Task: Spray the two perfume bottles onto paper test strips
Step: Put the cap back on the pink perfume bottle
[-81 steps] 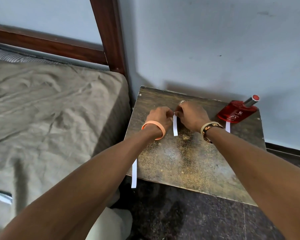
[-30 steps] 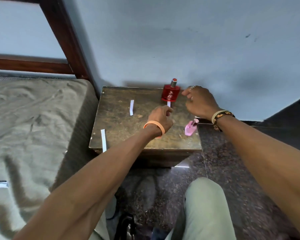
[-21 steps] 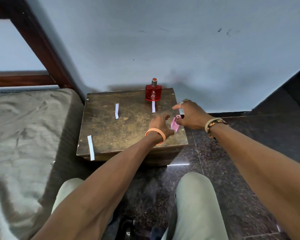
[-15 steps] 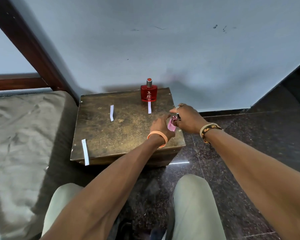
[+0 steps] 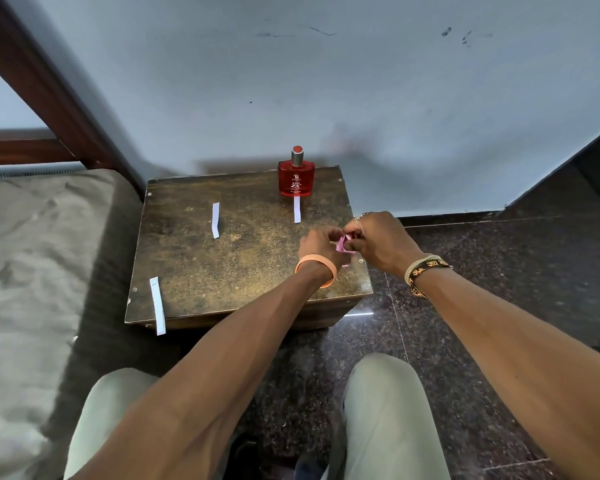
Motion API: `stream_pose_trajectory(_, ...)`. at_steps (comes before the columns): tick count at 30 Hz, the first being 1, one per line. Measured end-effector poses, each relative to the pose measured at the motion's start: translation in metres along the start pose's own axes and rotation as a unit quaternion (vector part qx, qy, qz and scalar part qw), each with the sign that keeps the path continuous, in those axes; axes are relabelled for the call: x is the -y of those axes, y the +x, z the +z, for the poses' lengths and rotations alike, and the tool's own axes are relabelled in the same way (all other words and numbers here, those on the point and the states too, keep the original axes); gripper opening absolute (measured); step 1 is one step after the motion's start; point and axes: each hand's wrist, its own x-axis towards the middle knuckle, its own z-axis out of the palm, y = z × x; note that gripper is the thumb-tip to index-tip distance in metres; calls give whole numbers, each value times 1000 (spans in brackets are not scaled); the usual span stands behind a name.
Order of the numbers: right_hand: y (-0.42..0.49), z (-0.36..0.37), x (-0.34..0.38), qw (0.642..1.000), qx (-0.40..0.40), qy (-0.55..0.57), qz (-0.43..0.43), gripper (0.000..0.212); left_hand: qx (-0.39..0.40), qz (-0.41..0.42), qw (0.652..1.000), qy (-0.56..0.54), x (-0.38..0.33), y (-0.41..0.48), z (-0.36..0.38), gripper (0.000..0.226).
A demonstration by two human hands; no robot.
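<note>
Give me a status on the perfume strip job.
Likely done: the red bottle stands at the table's back, a strip laid before it. In hand: both the left hand and right hand grip the pink bottle. Still to do: spraying it onto a strip; two spare strips lie further left.

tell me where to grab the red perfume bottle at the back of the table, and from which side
I'd take the red perfume bottle by its flat rectangular body, fingers and thumb across the two narrow sides, coming from the front or above: it stands upright close to the wall. Leave the sprayer top free for pressing.
</note>
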Motion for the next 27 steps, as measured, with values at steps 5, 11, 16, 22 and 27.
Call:
stream_pose_trajectory(5, 3, 7, -4, 999, 8, -35, -22, 18, 4, -4, 1000, 4, 1, 3, -1, 38)
stream_pose_trajectory(11, 4, 8, -5, 999, 11, -46, -13, 20, 3, -15, 1000, 7, 0, 4, -2, 44)
stream_pose_trajectory(16, 5, 6, -5, 998, 17, -59, -12, 23, 9, -24, 1000, 6, 0, 6, -2, 43)
stream_pose_trajectory(22, 3, 9, -4, 999, 11, -49, 4, 20, 3, -21, 1000, 9, 1, 7, -2, 43)
stream_pose_trajectory(27, 3, 15, -1, 989, 9, 73, 127, 48, -5, -13, 1000, 9, 5, 6, 1, 40)
